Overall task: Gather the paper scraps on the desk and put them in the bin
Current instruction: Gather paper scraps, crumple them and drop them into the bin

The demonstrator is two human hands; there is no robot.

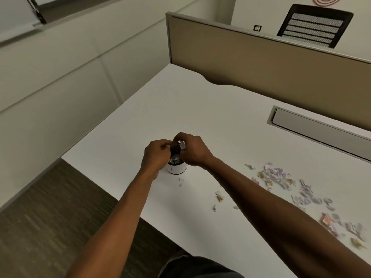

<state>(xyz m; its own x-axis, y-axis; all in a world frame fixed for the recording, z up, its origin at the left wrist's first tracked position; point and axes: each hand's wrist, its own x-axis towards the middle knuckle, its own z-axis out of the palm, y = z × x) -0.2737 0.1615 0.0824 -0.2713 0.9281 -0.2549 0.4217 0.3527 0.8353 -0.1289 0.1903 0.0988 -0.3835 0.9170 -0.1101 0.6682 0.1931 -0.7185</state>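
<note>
Both the left hand [155,155] and the right hand [191,150], fingers curled, pinch paper scraps [182,145] directly over the small white bin [177,169] near the desk's [220,109] left edge, where its narrow mouth could let pieces spill beside it.

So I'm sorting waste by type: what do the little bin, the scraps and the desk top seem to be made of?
The bin looks like smooth white plastic with a dark rim, though painted metal is possible. The scraps look like thin torn paper, crumpled and curling, mostly pale with some tan pieces. The desk top looks like matte white laminate, even and without grain.
</note>
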